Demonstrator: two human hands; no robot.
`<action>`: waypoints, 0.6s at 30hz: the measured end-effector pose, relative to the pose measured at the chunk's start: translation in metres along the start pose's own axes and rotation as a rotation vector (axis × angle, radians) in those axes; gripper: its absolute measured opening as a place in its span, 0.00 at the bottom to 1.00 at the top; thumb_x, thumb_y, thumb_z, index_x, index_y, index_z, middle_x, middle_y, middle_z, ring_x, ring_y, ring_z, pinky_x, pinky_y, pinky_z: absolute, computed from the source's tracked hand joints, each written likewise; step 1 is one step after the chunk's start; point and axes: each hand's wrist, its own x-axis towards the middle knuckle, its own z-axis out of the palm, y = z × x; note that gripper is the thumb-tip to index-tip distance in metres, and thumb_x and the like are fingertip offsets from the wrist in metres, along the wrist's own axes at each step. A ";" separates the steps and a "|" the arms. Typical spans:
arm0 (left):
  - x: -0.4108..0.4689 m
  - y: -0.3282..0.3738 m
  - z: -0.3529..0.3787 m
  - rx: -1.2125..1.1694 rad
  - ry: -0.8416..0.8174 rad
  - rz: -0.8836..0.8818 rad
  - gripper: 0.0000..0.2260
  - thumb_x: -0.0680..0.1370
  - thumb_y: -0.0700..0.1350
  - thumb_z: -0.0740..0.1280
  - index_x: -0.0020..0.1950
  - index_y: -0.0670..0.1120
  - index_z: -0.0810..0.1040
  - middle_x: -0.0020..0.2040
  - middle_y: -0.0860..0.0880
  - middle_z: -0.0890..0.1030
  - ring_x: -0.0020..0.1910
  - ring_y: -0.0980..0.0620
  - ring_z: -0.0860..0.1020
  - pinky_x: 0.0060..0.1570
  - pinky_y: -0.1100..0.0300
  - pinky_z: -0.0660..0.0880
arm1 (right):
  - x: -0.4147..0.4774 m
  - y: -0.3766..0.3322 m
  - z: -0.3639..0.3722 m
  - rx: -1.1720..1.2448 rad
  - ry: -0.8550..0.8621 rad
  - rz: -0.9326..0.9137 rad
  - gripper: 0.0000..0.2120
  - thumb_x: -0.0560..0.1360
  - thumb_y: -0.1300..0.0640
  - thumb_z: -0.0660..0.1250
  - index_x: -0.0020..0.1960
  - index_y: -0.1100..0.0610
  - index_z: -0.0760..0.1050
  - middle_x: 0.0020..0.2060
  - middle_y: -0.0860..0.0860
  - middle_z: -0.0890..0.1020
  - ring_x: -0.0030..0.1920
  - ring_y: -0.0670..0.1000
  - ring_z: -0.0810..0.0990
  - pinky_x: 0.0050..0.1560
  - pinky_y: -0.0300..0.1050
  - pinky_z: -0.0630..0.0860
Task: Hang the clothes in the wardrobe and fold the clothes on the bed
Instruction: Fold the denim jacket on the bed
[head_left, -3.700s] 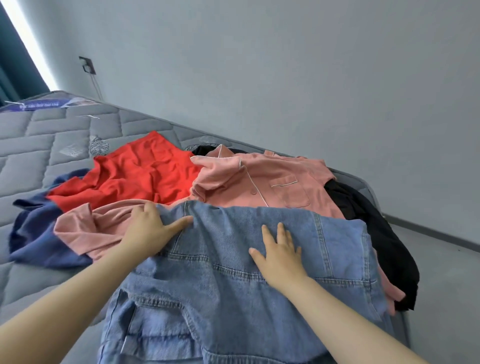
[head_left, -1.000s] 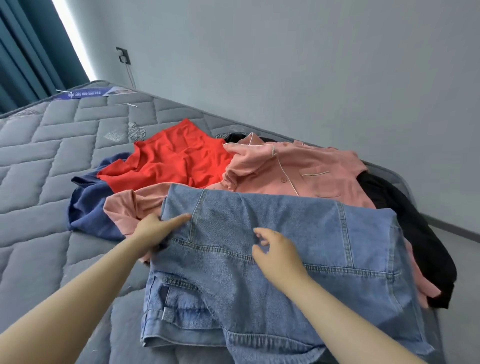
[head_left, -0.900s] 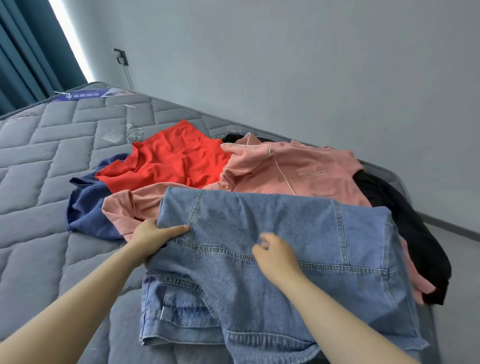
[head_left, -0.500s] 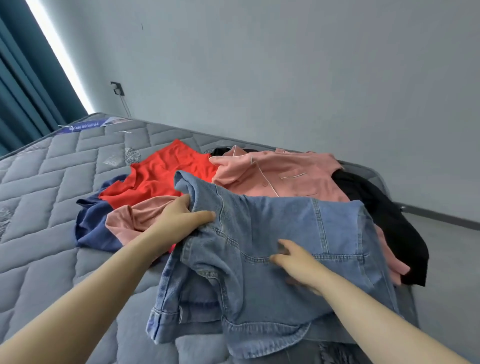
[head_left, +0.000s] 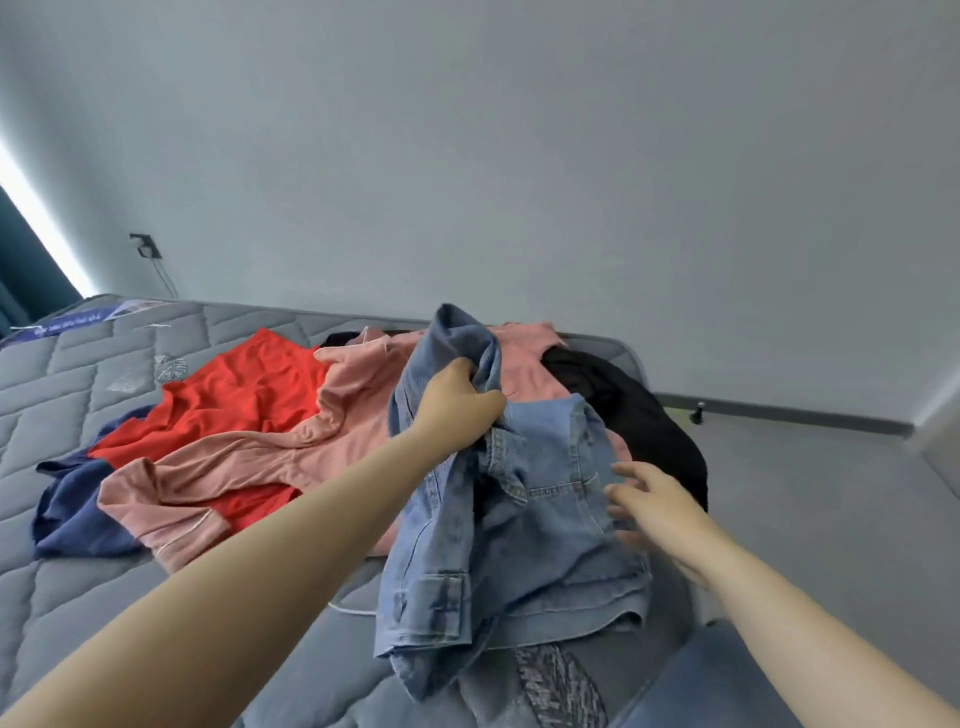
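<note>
A light-blue denim jacket (head_left: 550, 525) hangs bunched over the near right part of the grey quilted mattress (head_left: 78, 395). My left hand (head_left: 457, 405) grips a fold of the jacket near its top and holds it lifted off the pile. My right hand (head_left: 654, 509) is at the jacket's right side with fingers spread and blurred, touching or just off the denim. Behind the jacket lie a pink pyjama shirt (head_left: 291, 452), a red garment (head_left: 244, 395), a navy garment (head_left: 72, 499) and a black garment (head_left: 639, 415).
A grey wall runs behind the bed, with a socket and cable (head_left: 145, 247) at the left. Teal curtain (head_left: 21, 265) edges the far left. Grey floor (head_left: 810, 483) lies to the right of the bed, with a small dark doorstop (head_left: 698, 413) by the skirting.
My left hand has lifted the gripped denim up and to the right, bunching the jacket. My right hand has come off the jacket's middle and moved to its right side. The camera tilted up.
</note>
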 end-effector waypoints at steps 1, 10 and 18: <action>0.006 0.007 0.016 0.010 -0.016 0.003 0.07 0.72 0.42 0.66 0.40 0.43 0.68 0.34 0.50 0.71 0.32 0.53 0.68 0.30 0.59 0.64 | 0.000 0.006 -0.009 0.002 0.006 0.002 0.18 0.78 0.58 0.64 0.67 0.53 0.70 0.53 0.52 0.77 0.52 0.51 0.80 0.45 0.47 0.82; 0.029 0.005 0.138 0.089 -0.288 0.046 0.09 0.75 0.48 0.67 0.49 0.42 0.75 0.43 0.49 0.79 0.41 0.50 0.77 0.38 0.59 0.73 | 0.020 0.055 -0.052 0.064 0.065 0.081 0.16 0.80 0.58 0.62 0.67 0.52 0.70 0.46 0.47 0.78 0.48 0.46 0.79 0.45 0.43 0.78; 0.007 -0.047 0.080 0.031 -0.037 0.171 0.06 0.75 0.41 0.66 0.43 0.53 0.78 0.39 0.55 0.81 0.37 0.59 0.77 0.38 0.66 0.73 | 0.051 0.042 -0.004 -0.142 -0.031 -0.162 0.11 0.77 0.54 0.67 0.59 0.49 0.74 0.49 0.37 0.78 0.45 0.31 0.78 0.40 0.26 0.73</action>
